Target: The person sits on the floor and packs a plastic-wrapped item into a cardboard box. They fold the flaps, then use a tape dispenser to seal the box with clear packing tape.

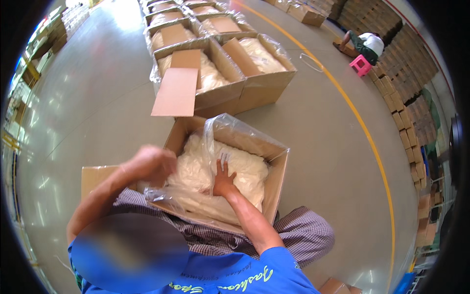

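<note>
An open cardboard box [277,180] stands before me, close against my crossed legs. Clear plastic film [209,137] lines it and folds over its rim. Inside lie soft cream-coloured goods in clear plastic wrapping [249,172], with a small printed label [224,156] on top. My right hand [224,182] rests on the wrapped goods, palm down and fingers spread. At the box's left side, my left hand [154,165] is raised near the rim. It is blurred by motion, so whether its fingers hold anything is unclear.
A cardboard piece [99,178] lies left of the box. Ahead, similar filled boxes [264,86] stand in two rows, a loose cardboard sheet [174,92] leaning on the nearest. A yellow line [352,106] curves across the floor. Right, a person [371,44] sits beside a pink stool [361,66] and stacked cartons.
</note>
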The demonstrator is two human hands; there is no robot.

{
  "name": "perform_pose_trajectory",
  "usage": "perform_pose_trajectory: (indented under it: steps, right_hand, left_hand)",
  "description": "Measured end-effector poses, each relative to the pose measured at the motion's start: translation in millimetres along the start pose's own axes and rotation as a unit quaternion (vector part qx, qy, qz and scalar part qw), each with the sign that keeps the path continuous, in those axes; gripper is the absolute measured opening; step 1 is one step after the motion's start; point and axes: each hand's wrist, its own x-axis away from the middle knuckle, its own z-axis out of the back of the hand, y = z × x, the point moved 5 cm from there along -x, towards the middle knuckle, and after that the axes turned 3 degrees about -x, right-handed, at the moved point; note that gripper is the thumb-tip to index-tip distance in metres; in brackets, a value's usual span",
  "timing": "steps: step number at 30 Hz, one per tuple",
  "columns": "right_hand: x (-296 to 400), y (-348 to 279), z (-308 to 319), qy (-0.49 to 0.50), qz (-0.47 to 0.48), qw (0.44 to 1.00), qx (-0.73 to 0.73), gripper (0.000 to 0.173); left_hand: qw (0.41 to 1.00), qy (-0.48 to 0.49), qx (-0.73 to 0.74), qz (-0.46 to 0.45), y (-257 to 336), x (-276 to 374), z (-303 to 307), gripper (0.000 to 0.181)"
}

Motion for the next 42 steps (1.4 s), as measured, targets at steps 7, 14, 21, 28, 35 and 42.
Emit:
perform_pose_trajectory:
  steps: [7, 14, 21, 28, 35, 42]
  right_hand:
    - [0.9, -10.6, 0.5, -0.006, 0.011, 1.000, 0.002, 0.122]
    - [9.0, -6.6, 1.5, 0.011, 0.011, 1.000, -0.002, 0.119]
    - [-12.9, 0.6, -20.5, 0.019, -0.003, 0.998, 0.066, 0.100]
    - [-43.1, 42.1, -33.8, 0.031, 0.039, 0.971, -0.233, 0.082]
    - [-33.8, 64.9, -2.1, -0.045, 0.155, 0.937, -0.311, 0.088]
    - [7.2, 15.4, 10.5, -0.085, 0.109, 0.989, -0.061, 0.125]
  left_hand:
    - [0.931, -0.309, 0.066, -0.182, 77.6, 31.2, -164.0, 0.063]
    - [0.934, -0.252, -0.052, -0.247, 92.2, 15.6, -134.5, 0.037]
    - [0.985, -0.113, -0.095, -0.091, 50.0, -36.9, -130.7, 0.032]
    - [0.991, -0.067, -0.117, -0.009, -1.4, -90.2, -171.7, 0.033]
    - [0.988, -0.052, -0.147, 0.005, -17.7, -101.7, -175.6, 0.030]
    - [0.985, -0.058, -0.155, 0.041, -42.2, -93.1, -183.9, 0.029]
